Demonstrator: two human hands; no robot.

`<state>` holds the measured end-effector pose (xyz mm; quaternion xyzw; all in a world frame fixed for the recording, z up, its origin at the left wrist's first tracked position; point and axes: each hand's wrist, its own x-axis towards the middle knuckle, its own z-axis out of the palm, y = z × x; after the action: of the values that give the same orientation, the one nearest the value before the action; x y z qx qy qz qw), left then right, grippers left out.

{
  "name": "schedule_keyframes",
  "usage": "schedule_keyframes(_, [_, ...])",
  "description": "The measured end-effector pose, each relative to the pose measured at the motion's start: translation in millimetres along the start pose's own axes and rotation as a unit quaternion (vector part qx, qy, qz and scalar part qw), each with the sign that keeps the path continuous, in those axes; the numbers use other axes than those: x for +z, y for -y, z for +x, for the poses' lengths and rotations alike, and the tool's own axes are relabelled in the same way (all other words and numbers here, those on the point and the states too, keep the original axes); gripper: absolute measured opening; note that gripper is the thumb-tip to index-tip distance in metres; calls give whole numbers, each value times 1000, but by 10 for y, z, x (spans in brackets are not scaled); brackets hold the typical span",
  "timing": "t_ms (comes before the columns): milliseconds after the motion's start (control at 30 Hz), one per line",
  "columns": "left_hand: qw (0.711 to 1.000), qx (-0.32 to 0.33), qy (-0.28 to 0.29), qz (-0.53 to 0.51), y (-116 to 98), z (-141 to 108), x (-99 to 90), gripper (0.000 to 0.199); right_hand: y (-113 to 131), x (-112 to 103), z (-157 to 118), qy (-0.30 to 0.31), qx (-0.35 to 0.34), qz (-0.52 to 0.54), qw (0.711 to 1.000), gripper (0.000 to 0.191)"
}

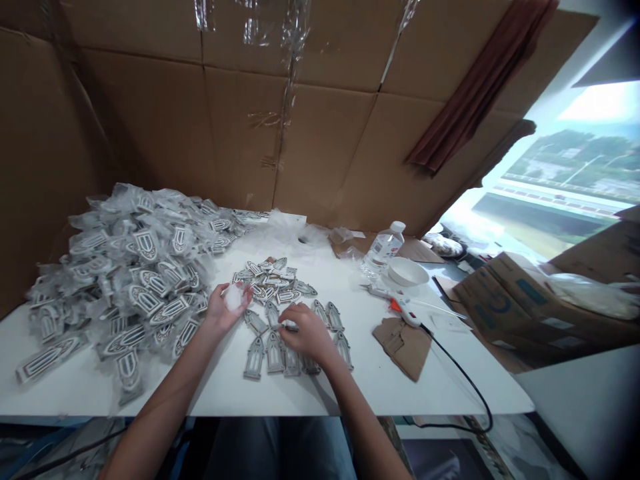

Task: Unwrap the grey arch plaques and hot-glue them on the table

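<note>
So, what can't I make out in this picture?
All in the head view:
Pale thing at the right hand: that hand partly covers it.
White wad in the left hand: too blurred to tell its material.
Bottle: its print is too small to read.
Cord: its far end is hidden under the table.
Heap: upper pieces hide the lowest.

White tabletop [220, 397] is viewed from head height above its near edge, forward and down at close range, cardboard wall [240, 133] faced beyond, window [565, 163] caught at right.
</note>
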<state>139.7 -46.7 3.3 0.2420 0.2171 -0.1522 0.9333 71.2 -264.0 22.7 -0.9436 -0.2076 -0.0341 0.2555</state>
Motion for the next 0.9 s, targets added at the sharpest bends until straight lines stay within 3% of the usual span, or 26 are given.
schedule_keyframes(200, [1000,-2,7,4,-10,10,-8,20,330,319,292,44,31,-63,997,27])
schedule_keyframes(433, [1000,-9,16,2,-21,25,-22,23,393,536,489,45,70,-95,992,27])
schedule_keyframes(633, [1000,-12,22,-1,-28,16,-20,21,374,589,490,29,88,-99,991,30])
schedule_keyframes(900, [1000,-10,26,-4,-40,22,-32,23,386,551,443,52,79,-90,991,24])
